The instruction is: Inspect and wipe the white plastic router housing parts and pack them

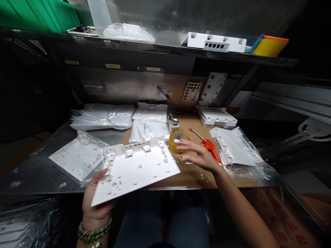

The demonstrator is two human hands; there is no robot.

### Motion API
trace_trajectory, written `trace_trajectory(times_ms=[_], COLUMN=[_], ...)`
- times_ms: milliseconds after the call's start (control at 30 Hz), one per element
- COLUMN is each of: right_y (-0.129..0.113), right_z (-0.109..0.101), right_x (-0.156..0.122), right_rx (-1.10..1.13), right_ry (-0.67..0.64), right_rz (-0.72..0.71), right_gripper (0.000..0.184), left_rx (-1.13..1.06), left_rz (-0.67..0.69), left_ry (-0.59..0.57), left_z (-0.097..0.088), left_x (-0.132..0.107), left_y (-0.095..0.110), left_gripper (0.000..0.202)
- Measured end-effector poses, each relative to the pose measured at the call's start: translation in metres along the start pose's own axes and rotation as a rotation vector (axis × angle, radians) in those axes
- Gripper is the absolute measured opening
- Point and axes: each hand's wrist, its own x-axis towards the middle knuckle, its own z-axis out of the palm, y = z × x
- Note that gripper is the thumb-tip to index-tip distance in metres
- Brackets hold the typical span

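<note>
My left hand (97, 193) grips a white plastic cover (139, 168) by its left edge, thumb on top. The cover is tilted, its inner side with small clips and posts facing up. My right hand (198, 155) is over the cardboard with fingers stretched out and apart, just right of a roll of yellowish clear tape (172, 142). A small white spot shows by its fingertips; I cannot make out what it is. An orange-red tool with a thin metal neck (210, 147) lies beyond that hand. Left of the held cover lies a bagged white cover (80, 156).
Clear bags (103, 115) are piled at the back left. White covers (217, 117) are stacked at the back right, with a bagged cover (238, 146) in front. A metal shelf (160, 50) overhangs the bench, carrying a green bin (38, 15) and a yellow container (270, 46).
</note>
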Motion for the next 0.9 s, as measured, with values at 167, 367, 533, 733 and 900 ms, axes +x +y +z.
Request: trace_trajectory(times_ms=[167, 367, 533, 733, 900], right_y=[0.029, 0.026, 0.026, 0.034, 0.040], right_z=[0.004, 0.026, -0.007, -0.021, -0.007], right_x=[0.079, 0.092, 0.111, 0.145, 0.145], right_rx=[-0.352, -0.517, -0.558, -0.576, -0.580], right_ry=[-0.028, -0.073, 0.106, 0.137, 0.064], right_rz=[0.381, 0.387, 0.401, 0.475, 0.502], right_gripper=[0.020, 0.011, 0.041, 0.043, 0.060], left_rx=[0.011, -0.035, -0.021, -0.028, -0.046], left_rz=[0.217, 0.201, 0.254, 0.189, 0.161], left_ry=[0.224, 0.292, 0.297, 0.317, 0.334], left_z=[0.023, 0.016, 0.015, 0.021, 0.012], left_x=[-0.014, -0.019, -0.017, -0.012, -0.013], left_y=[0.005, 0.013, 0.012, 0.002, 0.001], left_gripper=[0.075, 0.080, 0.077, 0.074, 0.079])
